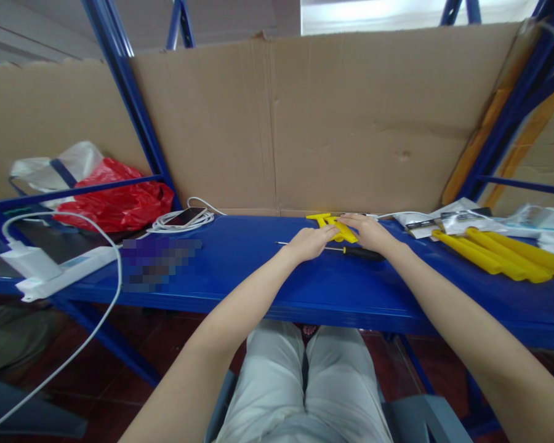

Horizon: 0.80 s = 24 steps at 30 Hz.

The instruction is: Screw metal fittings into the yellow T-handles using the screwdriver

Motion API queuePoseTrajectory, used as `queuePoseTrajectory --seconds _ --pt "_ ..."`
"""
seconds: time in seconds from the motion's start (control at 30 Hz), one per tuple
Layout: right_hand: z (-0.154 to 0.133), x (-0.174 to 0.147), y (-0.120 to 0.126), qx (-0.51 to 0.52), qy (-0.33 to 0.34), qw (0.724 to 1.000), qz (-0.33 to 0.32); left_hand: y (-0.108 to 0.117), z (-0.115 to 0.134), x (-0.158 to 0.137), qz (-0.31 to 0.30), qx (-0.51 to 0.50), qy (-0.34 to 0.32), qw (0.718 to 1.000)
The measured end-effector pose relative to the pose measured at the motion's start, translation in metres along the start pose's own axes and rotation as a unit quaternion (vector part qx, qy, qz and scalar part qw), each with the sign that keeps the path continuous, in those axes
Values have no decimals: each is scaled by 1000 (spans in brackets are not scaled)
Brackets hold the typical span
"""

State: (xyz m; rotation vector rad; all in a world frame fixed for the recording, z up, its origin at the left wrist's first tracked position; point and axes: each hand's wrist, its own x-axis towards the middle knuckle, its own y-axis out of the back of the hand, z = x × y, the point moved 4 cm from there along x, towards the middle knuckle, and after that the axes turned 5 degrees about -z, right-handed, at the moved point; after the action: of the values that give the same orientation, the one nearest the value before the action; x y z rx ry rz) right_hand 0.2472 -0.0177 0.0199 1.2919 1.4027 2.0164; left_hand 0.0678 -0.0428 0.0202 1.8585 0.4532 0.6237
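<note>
Two hands meet at a yellow plastic piece (346, 231) with a T-shaped end, low over the blue tabletop near its back edge. My left hand (310, 242) reaches in from the left, its fingers closed against the yellow piece. From the right, my right hand (365, 230) has its fingers over the same piece; part of it is hidden beneath them. Whether it is one part or two touching parts, I cannot tell. A screwdriver (364, 253) with a black handle lies just in front, its thin shaft passing behind my left hand.
Long yellow plastic parts (512, 253) lie at the right beside clear plastic bags (461, 218). At the left are a coiled white cable (180, 224), a red plastic bag (115, 194) and a white power strip (69, 274). A cardboard panel (351, 123) stands behind the blue table (240, 271).
</note>
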Motion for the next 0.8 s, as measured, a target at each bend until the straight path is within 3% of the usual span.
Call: queuePoseTrajectory --seconds 0.53,0.7,0.8 --pt "-2 0 5 -45 2 999 -25 5 3 -3 -18 12 20 1000" --pt "0 -1 8 -65 -30 997 -32 3 2 -3 -25 13 24 999" --pt "9 -2 5 -52 -88 994 -31 1 0 -2 -25 9 25 999"
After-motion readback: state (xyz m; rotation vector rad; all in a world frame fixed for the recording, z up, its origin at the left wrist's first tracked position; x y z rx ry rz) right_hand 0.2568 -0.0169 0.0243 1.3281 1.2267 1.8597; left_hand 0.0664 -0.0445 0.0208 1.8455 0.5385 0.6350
